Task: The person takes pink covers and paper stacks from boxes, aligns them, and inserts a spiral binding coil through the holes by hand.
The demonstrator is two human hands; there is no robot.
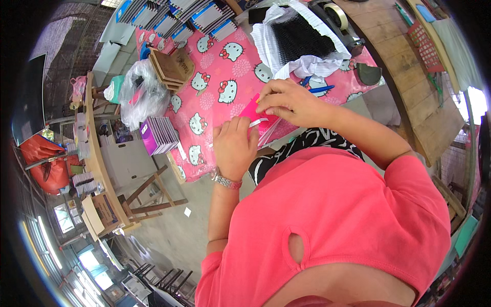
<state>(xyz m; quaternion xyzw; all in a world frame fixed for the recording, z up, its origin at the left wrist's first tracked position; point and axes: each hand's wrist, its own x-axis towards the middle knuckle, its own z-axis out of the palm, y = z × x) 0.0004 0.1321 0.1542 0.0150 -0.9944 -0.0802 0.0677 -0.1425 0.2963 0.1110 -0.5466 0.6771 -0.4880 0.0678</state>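
At the near edge of a table with a pink cartoon-cat cover (pixel 215 66), both my hands work on a bright pink sheet-like piece (pixel 250 109) with pale layered edges. My left hand (pixel 236 146), a metal watch on its wrist, has its fingers curled down at the piece's left side. A narrow white strip (pixel 259 122) runs out from under those fingers across the pink. On the far right side, my right hand (pixel 294 105) pinches the piece between thumb and fingers. The hands hide most of it. Past the right hand lies a blue pen (pixel 321 89).
White paper holding black wire-like combs (pixel 302 38) lies beyond my right hand, beside a tape roll (pixel 336 15). Spiral notebooks (pixel 179 18) are stacked at the back. Leftward are a wooden holder (pixel 171 69), a plastic bag (pixel 146 97) and a purple notebook stack (pixel 158 135).
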